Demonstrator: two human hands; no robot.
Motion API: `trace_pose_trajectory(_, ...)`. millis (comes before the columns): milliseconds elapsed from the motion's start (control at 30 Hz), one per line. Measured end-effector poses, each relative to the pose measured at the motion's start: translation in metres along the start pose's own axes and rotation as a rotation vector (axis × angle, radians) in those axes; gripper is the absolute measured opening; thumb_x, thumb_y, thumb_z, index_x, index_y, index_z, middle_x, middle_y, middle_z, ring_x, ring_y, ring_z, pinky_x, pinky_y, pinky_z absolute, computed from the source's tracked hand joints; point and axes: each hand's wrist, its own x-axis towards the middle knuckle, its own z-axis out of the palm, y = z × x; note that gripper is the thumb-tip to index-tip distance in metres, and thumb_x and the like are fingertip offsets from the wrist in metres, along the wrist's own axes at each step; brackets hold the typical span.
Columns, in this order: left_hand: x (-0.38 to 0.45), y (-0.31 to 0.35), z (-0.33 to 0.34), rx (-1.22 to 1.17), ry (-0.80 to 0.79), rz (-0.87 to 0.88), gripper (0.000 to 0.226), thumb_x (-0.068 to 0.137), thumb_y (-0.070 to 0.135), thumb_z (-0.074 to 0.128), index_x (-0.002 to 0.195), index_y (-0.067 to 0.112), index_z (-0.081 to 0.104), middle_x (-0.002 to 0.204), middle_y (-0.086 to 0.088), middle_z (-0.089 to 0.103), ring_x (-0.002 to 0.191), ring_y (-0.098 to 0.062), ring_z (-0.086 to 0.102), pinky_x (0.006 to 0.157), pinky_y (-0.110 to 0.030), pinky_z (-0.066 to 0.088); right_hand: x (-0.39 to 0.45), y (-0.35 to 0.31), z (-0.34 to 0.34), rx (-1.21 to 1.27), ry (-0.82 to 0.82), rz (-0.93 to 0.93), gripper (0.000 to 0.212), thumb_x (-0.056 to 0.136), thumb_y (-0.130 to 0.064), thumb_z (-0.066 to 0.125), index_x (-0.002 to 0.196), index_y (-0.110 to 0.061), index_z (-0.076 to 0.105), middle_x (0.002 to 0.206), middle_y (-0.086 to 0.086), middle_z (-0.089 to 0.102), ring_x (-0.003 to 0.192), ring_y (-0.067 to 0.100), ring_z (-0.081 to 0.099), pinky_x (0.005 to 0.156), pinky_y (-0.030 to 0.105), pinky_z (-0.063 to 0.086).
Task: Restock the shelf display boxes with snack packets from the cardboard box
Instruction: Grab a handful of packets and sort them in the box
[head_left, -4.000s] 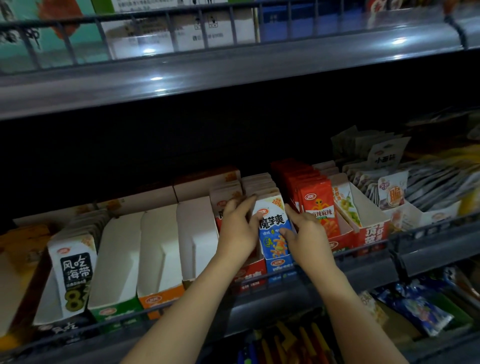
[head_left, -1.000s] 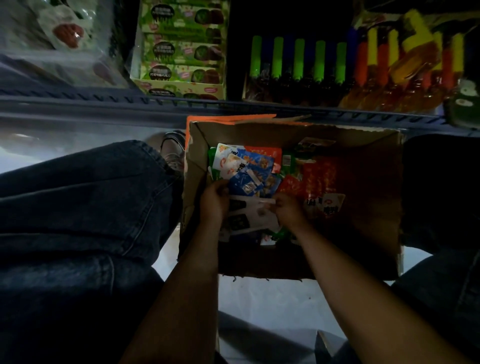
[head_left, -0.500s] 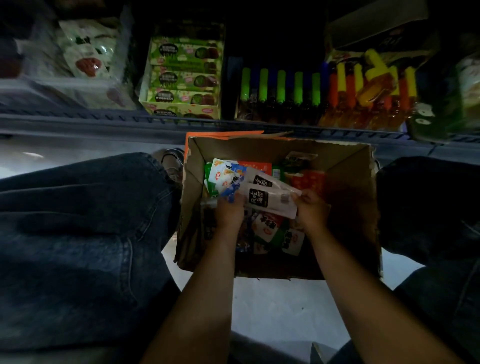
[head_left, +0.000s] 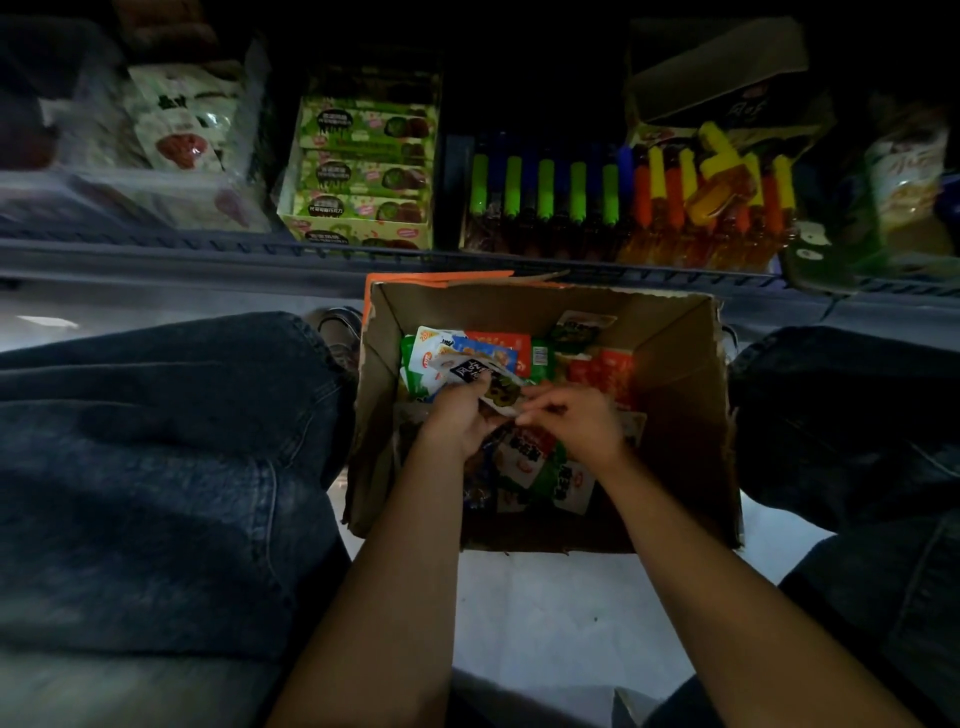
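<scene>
The person crouches over the cardboard box on the floor, knees in dark jeans to either side; the box stands just in front of the bottom shelf and holds a loose heap of snack packets in several colours. The left hand is curled round a small fan of packets, the front one a white packet with black lettering, held above the heap at the box's left side; the right hand is beside it, its fingers pinching the lower edge of that same packet, though the light is dim and I cannot tell whether it grips one packet or more.

These packets look light, flat and soft; the film is glossy, so I would expect them to slide against each other when stacked. The best hold, I judge, is across the flat faces near one sealed end, thumb on one side and fingers on the other, with the edges squared up first; a loose fan held by a corner could slip apart on the way up. They should bend without harm, but hard squeezing may crush what is inside.

On the bottom shelf stand green cartons and a row of tubes with green and orange caps.
</scene>
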Motion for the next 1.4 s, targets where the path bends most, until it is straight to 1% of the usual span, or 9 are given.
trace_pose_trajectory(67, 0.002, -0.002, -0.004, 0.005, 0.008, 0.004, 0.033, 0.100, 0.013, 0.042, 0.131, 0.002, 0.048, 0.111, -0.013, 0.063, 0.096, -0.025, 0.062, 0.069, -0.035, 0.053, 0.000, 0.003, 0.000, -0.071, -0.034, -0.038, 0.026, 0.067, -0.014, 0.081, 0.092, -0.010, 0.075, 0.106, 0.005, 0.070, 0.100, 0.007, 0.059, 0.091, 0.014, 0.044)
trace_pose_trajectory(233, 0.008, -0.007, -0.019, 0.064, 0.074, 0.006, 0.034, 0.098, 0.007, 0.045, 0.132, 0.005, 0.047, 0.128, -0.015, 0.057, 0.112, -0.029, 0.056, 0.070, -0.035, 0.051, 0.008, 0.011, 0.002, -0.161, -0.122, -0.017, 0.044, 0.068, -0.023, 0.082, 0.110, -0.018, 0.070, 0.116, 0.000, 0.064, 0.112, 0.018, 0.055, 0.097, 0.038, 0.046)
trace_pose_trajectory(400, 0.011, -0.017, -0.036, 0.280, 0.027, -0.034, 0.026, 0.093, -0.001, 0.051, 0.117, 0.007, 0.056, 0.101, -0.008, 0.063, 0.093, -0.025, 0.059, 0.077, -0.040, 0.050, 0.010, 0.014, 0.019, 0.073, -0.052, 0.228, 0.044, 0.081, -0.010, 0.070, 0.123, -0.006, 0.059, 0.118, 0.004, 0.056, 0.103, 0.011, 0.054, 0.077, 0.010, 0.043)
trace_pose_trajectory(600, 0.019, -0.028, -0.036, 0.560, -0.006, -0.064, 0.028, 0.081, 0.007, 0.072, 0.108, 0.004, 0.066, 0.100, -0.012, 0.069, 0.089, -0.028, 0.066, 0.081, -0.040, 0.055, 0.009, 0.030, 0.031, 0.261, -0.048, 0.492, 0.025, 0.092, -0.011, 0.056, 0.113, 0.001, 0.062, 0.102, 0.007, 0.061, 0.079, 0.011, 0.058, 0.057, 0.010, 0.046)
trace_pose_trajectory(834, 0.040, -0.026, -0.041, 0.597, 0.362, 0.325, 0.007, 0.087, 0.003, 0.059, 0.090, 0.006, 0.065, 0.092, -0.009, 0.065, 0.095, -0.024, 0.059, 0.079, -0.030, 0.049, 0.025, 0.056, 0.025, 0.269, 0.070, 0.687, 0.024, 0.092, -0.021, 0.058, 0.112, -0.008, 0.063, 0.112, 0.012, 0.065, 0.100, 0.028, 0.063, 0.091, 0.040, 0.050)
trace_pose_trajectory(934, 0.051, -0.020, -0.046, 0.883, 0.459, 0.473, 0.030, 0.087, -0.001, 0.058, 0.117, 0.001, 0.059, 0.124, -0.017, 0.055, 0.122, -0.032, 0.048, 0.101, -0.042, 0.043, 0.027, 0.065, 0.023, 0.287, 0.121, 0.720, 0.028, 0.092, -0.023, 0.059, 0.115, -0.009, 0.062, 0.115, 0.011, 0.064, 0.103, 0.029, 0.062, 0.093, 0.042, 0.050)
trace_pose_trajectory(1067, 0.064, -0.017, -0.054, 1.207, 0.439, 0.515, 0.052, 0.090, 0.007, 0.058, 0.139, 0.015, 0.043, 0.145, -0.012, 0.039, 0.134, -0.028, 0.035, 0.109, -0.034, 0.028, 0.028, 0.071, 0.025, 0.334, 0.147, 0.773, 0.028, 0.092, -0.025, 0.059, 0.114, -0.008, 0.062, 0.115, 0.010, 0.064, 0.104, 0.028, 0.062, 0.095, 0.045, 0.049)
trace_pose_trajectory(1200, 0.068, -0.018, -0.057, 1.182, 0.437, 0.528, 0.047, 0.091, 0.016, 0.061, 0.136, 0.011, 0.046, 0.142, -0.013, 0.041, 0.129, -0.025, 0.038, 0.091, 0.000, 0.024, 0.029, 0.073, 0.026, 0.412, 0.173, 0.770, 0.009, 0.093, -0.020, 0.057, 0.098, -0.014, 0.063, 0.109, 0.012, 0.066, 0.098, 0.028, 0.063, 0.093, 0.047, 0.050)
trace_pose_trajectory(1400, 0.070, -0.013, -0.057, 1.277, 0.525, 0.529, 0.030, 0.093, 0.015, 0.054, 0.123, 0.012, 0.057, 0.130, -0.013, 0.053, 0.120, -0.025, 0.046, 0.093, -0.024, 0.032, 0.030, 0.077, 0.021, 0.475, 0.199, 0.791, 0.006, 0.090, -0.021, 0.060, 0.086, -0.024, 0.063, 0.106, 0.010, 0.067, 0.099, 0.031, 0.064, 0.094, 0.052, 0.049)
